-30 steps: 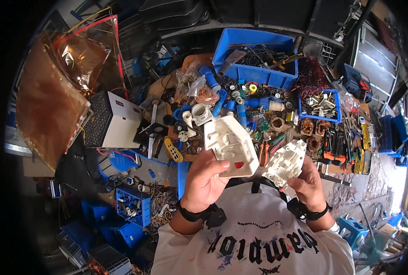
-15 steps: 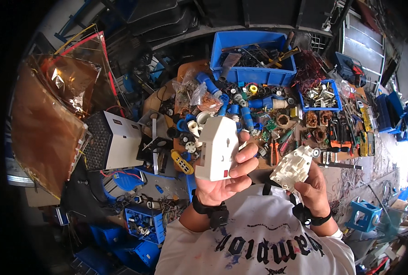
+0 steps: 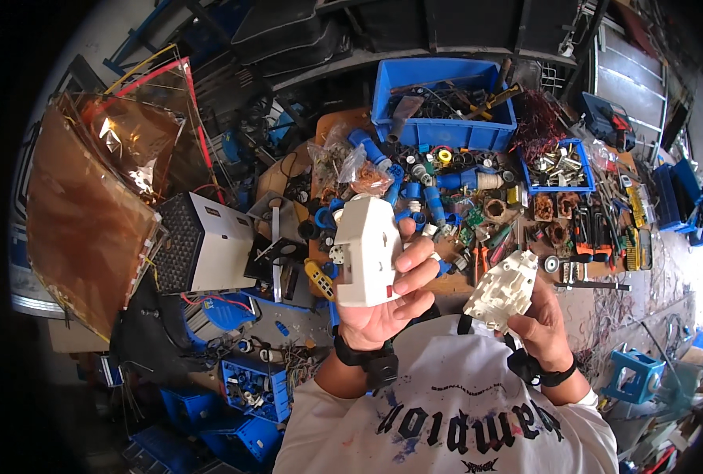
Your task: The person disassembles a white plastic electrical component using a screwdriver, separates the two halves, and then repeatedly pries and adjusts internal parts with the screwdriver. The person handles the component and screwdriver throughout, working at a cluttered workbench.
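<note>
Held upright in my left hand (image 3: 367, 322) is a white plastic socket housing (image 3: 361, 257), with slotted openings and a small red part near its lower edge. My fingers wrap round its right side, and the thumb is mostly hidden. In my right hand (image 3: 545, 332) is a cream moulded plastic piece (image 3: 500, 292) with ribs and small compartments facing up. The thumb presses on its lower right corner, with the other fingers largely behind it. Both pieces are above the near edge of the bench, apart from each other.
A blue crate (image 3: 446, 134) of tools stands at the back. Beside it is a smaller blue tray (image 3: 558, 188) of metal pieces. Blue connectors (image 3: 433, 207), pliers (image 3: 480, 262) and a yellow power strip (image 3: 320, 280) crowd the bench. A white-sided box (image 3: 221, 245) stands left.
My left hand has shifted left over the bench with the socket housing, which is turned slightly. My right hand keeps its hold on the cream piece. The whole view has moved a little.
</note>
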Motion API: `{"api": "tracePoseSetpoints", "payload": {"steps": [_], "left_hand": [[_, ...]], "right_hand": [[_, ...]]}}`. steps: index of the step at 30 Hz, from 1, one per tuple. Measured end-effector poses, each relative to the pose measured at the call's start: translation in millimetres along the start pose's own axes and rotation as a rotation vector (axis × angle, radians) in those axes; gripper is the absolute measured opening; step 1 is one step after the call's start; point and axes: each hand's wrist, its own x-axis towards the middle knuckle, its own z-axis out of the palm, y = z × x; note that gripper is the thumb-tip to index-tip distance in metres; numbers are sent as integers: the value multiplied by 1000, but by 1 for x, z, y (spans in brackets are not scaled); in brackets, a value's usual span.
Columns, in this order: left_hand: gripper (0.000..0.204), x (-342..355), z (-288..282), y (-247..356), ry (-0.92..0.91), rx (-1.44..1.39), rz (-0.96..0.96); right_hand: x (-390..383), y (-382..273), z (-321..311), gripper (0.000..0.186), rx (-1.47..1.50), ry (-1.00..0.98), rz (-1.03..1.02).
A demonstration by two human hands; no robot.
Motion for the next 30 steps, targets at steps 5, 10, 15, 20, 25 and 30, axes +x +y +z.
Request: {"api": "tracePoseSetpoints", "payload": {"steps": [5,10,15,20,25,30], "left_hand": [[34,-10,5,-20,600,797,377],[30,-14,13,-32,602,964,439],[57,-23,15,-29,508,959,248],[56,-24,20,-29,499,930,236],[56,-15,13,-26,481,899,318],[64,-12,15,-20,387,577,264]], "right_hand": [[8,-8,17,62,-83,-64,-9],[27,5,22,51,-20,156,-164],[30,14,24,47,201,20,-26],[30,13,27,46,273,8,41],[29,11,27,47,221,-27,-29],[28,10,28,51,-11,0,-159]]}}
